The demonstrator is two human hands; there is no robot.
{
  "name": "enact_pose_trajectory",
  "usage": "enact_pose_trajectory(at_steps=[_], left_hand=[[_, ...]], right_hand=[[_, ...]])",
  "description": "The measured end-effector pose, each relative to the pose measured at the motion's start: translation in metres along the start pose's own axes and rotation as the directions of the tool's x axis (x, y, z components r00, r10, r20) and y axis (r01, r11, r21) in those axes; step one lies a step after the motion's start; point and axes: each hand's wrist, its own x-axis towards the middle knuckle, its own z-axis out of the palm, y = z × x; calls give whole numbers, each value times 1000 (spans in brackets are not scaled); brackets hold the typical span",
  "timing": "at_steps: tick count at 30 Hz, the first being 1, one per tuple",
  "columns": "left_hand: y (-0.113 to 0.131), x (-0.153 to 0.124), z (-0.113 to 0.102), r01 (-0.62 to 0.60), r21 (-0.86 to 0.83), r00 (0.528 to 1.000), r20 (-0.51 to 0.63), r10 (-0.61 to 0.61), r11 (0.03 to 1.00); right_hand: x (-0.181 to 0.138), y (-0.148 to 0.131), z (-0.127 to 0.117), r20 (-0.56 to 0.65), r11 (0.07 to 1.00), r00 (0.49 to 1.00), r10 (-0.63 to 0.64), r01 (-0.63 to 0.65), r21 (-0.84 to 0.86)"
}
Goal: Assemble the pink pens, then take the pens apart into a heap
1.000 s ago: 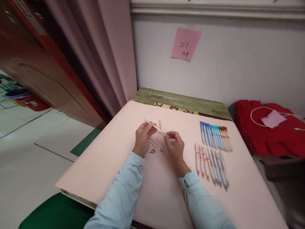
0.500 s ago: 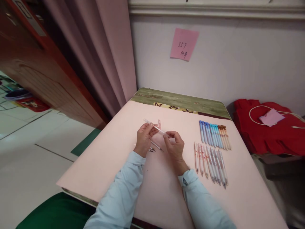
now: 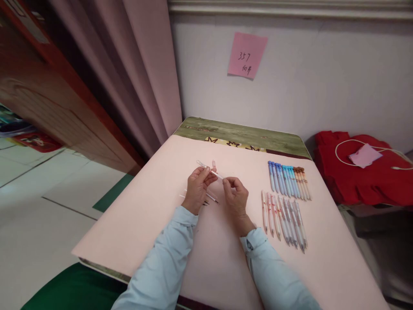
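Note:
Pinched in my left hand (image 3: 197, 188) is a clear pen barrel (image 3: 201, 164), its far end poking out past the thumb. A thin white pen refill (image 3: 217, 175) spans the gap between my hands, and the fingertips of my right hand (image 3: 237, 196) are closed on its near end. Just beyond my left fingers is a small pinkish pen part (image 3: 214, 164). Several loose refills with dark tips (image 3: 213, 198) lie on the table under and beside my left hand, partly hidden by it.
To the right, blue and brown-topped pens (image 3: 287, 181) lie in a row. Closer to me is a row of pink and greyish pens (image 3: 284, 219). The pink-covered table (image 3: 135, 215) meets a wall with a pink note (image 3: 248, 56). Red cloth (image 3: 329, 172) with a white cable sits beyond its right edge.
My hands have drawn slightly closer together, and a little less of the white refill shows between them. The whole view has shifted slightly.

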Motion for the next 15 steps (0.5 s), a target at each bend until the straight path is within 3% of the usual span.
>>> enact_pose_trajectory(at_steps=[6,15], left_hand=[[-3,1,-1,-4,18,999,-32,5,1000],[-3,2,-2,-21,31,998,-64,23,999]], right_hand=[[0,3,0,89,996,993,83,-81,-25],[-2,0,5,42,999,999,3,-5,53]])
